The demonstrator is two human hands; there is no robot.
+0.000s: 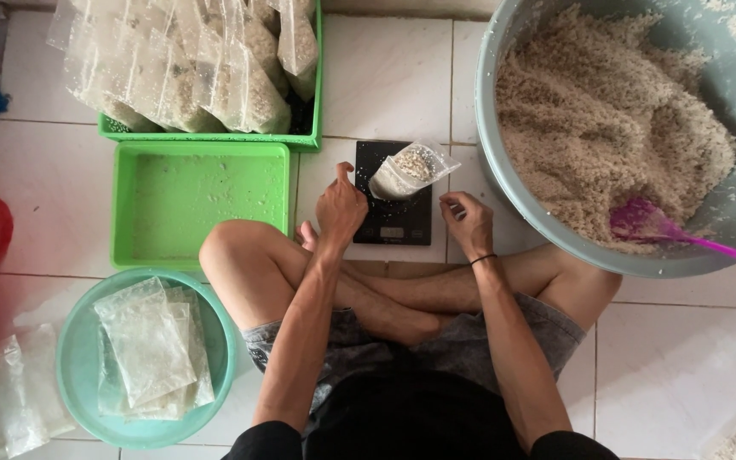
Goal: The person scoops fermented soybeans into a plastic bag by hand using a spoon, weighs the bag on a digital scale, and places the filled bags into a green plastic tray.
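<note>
A small clear plastic bag [406,170] partly filled with pale grains lies on a black kitchen scale [393,223] on the white tiled floor in front of my crossed legs. My left hand [339,207] hovers at the scale's left edge, fingers loosely curled, holding nothing that I can see. My right hand [467,220] rests just right of the scale, fingers curled, with a black band on the wrist; whether it pinches anything is unclear. Neither hand touches the bag.
A big grey basin [491,162] of pale grain with a purple scoop [653,226] sits at right. An empty green tray [198,204] lies at left, a green crate [215,136] of filled bags behind it, a teal bowl [74,358] of empty bags near left.
</note>
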